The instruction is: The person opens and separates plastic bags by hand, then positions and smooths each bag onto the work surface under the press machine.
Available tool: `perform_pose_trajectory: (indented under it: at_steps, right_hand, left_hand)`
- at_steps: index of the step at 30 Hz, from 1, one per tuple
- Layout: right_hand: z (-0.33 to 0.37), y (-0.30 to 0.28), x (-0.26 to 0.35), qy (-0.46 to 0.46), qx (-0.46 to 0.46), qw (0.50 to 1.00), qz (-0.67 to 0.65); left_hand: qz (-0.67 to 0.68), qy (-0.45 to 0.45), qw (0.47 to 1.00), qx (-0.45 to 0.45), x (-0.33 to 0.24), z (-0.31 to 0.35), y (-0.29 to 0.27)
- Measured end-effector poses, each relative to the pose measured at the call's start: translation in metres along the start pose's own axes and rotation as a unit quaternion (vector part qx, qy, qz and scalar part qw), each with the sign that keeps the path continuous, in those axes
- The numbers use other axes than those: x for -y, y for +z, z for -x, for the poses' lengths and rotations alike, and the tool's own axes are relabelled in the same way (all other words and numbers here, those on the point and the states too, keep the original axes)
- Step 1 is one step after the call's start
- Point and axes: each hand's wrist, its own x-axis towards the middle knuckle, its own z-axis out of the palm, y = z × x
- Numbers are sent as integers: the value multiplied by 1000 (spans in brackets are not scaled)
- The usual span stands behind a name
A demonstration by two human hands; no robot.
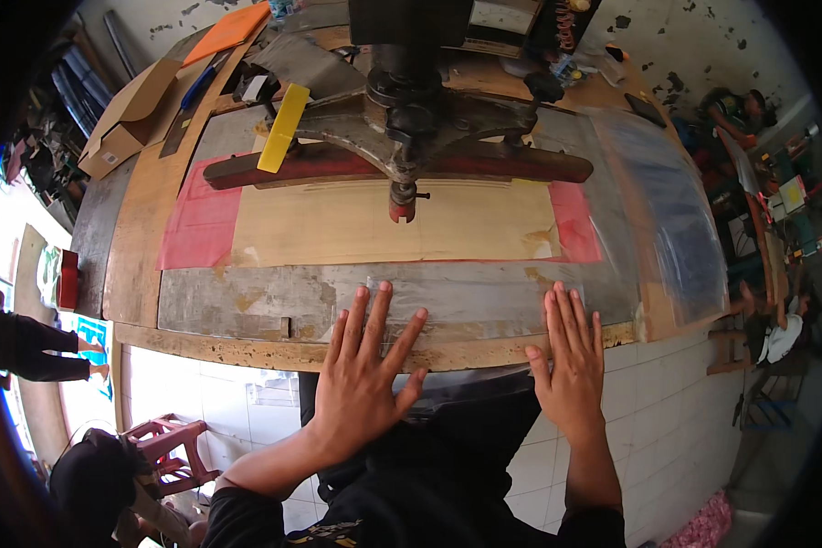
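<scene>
My left hand (361, 379) lies palm down at the table's front edge, fingers spread and reaching onto the grey board (219, 297). To its right my right hand (571, 365) rests the same way, fingers stretched out. Under and between them is a thin clear plastic sheet (470, 301), whose outline is hard to make out. Beyond my fingers lies a long cream-coloured sheet (338, 224) with pinkish-red ends. A metal press (402, 123) stands over it, its long reddish bar (320, 168) running across. A yellow strip (284, 128) leans at the bar's left part.
Stacked clear plastic sheets (685, 237) drape over the table's right side. At the far left are a cardboard box (128, 119), a blue-handled cutter (198, 87) and an orange sheet (228, 34). A red stool (172, 447) and a person (100, 484) are at lower left; other people sit at right.
</scene>
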Motion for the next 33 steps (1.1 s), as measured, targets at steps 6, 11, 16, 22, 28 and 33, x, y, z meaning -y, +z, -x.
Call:
perform_pose_trajectory:
  at_steps: [6, 11, 16, 22, 28, 33]
  right_hand:
    - [4, 3, 1, 19, -21, 999, -22]
    - [-8, 1, 38, 7, -72, 997, 9]
    - [-25, 9, 94, -125, -32, 988, -86]
    - [-20, 10, 69, -127, -13, 985, -113]
    - [1, 4, 15, -32, -12, 999, -28]
    - [8, 4, -4, 12, -32, 999, -29]
  left_hand:
    - [-15, 11, 1000, -13, 1, 1, 2]
    - [-38, 16, 999, -21, -1, 2, 4]
    - [-18, 22, 999, -30, 0, 0, 7]
    - [-3, 15, 1000, -22, 0, -1, 3]
    - [5, 3, 1000, -3, 1, -2, 0]
    - [-1, -4, 1000, 2, 1, -1, 1]
